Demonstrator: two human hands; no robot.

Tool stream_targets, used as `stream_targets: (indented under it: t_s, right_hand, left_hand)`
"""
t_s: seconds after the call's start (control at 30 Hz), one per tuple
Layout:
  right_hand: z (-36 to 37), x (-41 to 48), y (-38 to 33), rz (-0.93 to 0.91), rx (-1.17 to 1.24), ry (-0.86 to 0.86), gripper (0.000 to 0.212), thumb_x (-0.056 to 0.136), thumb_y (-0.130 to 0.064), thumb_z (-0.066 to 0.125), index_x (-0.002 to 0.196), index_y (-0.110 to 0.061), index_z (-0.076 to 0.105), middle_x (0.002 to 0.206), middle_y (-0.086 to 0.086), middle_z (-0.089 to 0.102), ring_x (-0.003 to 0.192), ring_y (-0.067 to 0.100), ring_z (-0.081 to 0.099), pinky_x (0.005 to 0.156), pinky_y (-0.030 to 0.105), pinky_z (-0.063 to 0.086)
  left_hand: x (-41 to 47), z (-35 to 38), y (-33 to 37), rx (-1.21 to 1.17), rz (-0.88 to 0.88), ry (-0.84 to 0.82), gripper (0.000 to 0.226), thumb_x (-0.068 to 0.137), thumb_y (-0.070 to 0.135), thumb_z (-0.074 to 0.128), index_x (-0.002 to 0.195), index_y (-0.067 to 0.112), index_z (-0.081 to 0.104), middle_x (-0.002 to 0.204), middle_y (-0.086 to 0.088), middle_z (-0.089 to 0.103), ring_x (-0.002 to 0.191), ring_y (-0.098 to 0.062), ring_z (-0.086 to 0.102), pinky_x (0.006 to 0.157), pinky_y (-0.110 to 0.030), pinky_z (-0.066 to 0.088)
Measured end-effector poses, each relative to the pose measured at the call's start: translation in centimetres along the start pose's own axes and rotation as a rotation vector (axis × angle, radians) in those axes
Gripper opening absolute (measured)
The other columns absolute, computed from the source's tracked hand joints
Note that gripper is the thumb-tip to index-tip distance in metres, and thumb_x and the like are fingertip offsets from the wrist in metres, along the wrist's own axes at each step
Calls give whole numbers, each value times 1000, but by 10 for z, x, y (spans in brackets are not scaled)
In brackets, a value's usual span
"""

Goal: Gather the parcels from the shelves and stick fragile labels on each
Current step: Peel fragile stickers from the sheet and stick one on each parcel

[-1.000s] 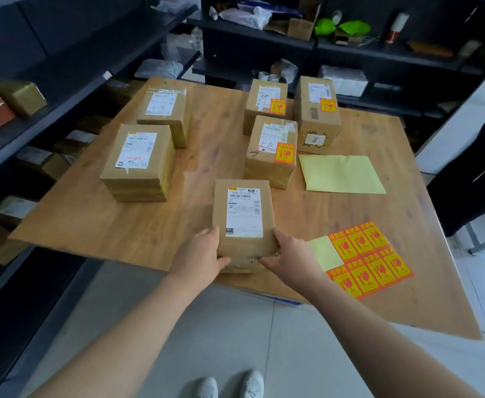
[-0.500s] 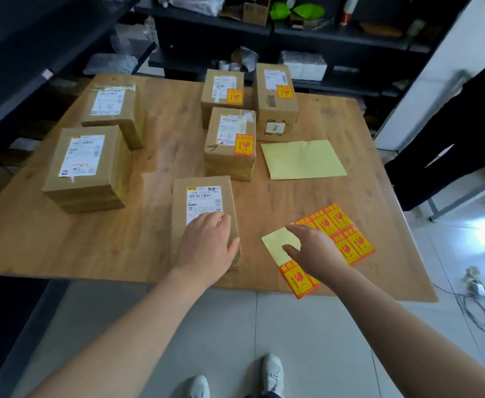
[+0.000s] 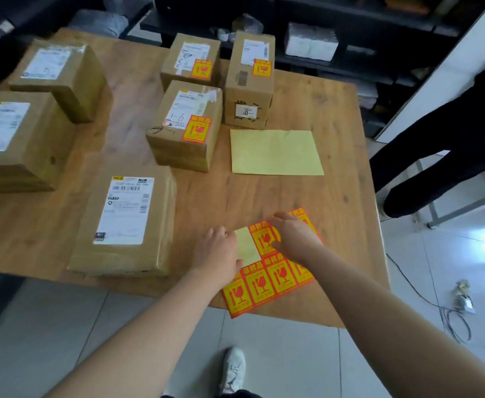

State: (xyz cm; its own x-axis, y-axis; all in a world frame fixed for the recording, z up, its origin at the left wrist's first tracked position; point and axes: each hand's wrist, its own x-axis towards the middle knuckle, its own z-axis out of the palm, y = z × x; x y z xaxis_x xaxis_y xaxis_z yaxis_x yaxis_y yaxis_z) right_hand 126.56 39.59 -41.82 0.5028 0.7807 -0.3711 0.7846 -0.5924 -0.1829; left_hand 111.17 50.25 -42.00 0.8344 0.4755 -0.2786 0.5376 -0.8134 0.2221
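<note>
Wooden table (image 3: 307, 193), left hand (image 3: 218, 252) flat on the fragile-label sheet (image 3: 267, 281), right hand (image 3: 295, 239) fingertips-down on it, grip unclear.

Middle parcel (image 3: 184, 126) bears handwritten "1-6"; rear right parcel (image 3: 249, 81) has a "10" sticker (image 3: 246, 111).

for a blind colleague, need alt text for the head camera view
A person's left hand and right hand touch a sheet of orange fragile labels at the near edge of a wooden table. Six cardboard parcels stand on it; the three in the middle already carry a label.
</note>
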Motion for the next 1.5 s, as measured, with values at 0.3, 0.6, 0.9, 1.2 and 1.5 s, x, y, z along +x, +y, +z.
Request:
stream_targets:
  t_s: [0.3,0.6,0.9,1.2,1.5]
  right_hand:
    - [0,22,18,-76,-87,-52,74,75,-37,76,139,-32,38,131,6,48,122,29,38,101,42,37]
    - [2,11,20,-41,141,-38,37,78,-22,74,106,-20,48,107,6,63,98,27,57,80,41,51]
    - [7,-6,8,-141,496,109,23,82,-12,67,102,-24,65,100,-9,66,94,8,59,80,23,46]
    - [3,-2,-1,-222,681,82,25,76,-4,72,89,-25,72,79,-15,65,72,-10,59,68,6,43]
    - [-2,-6,0,-298,634,83,22,77,-2,73,89,-21,75,82,-15,64,76,-7,59,72,9,45]
  left_hand:
    - [17,18,5,-13,-132,-29,65,73,47,73,123,18,43,130,-7,39,120,-27,39,97,-38,35]
    - [24,15,18,-255,-186,-34,45,84,26,65,124,23,46,116,-2,62,108,-28,56,91,-39,39]
    - [18,12,9,-717,-296,-68,24,93,32,57,104,11,63,96,-8,66,87,-24,63,59,-32,47]
    - [13,-3,0,-945,-286,-161,8,93,32,56,86,29,60,86,1,67,80,-19,64,66,-32,47]
    - [13,-14,5,-1017,-336,-232,16,95,29,52,88,17,60,91,-10,66,87,-27,63,81,-41,48]
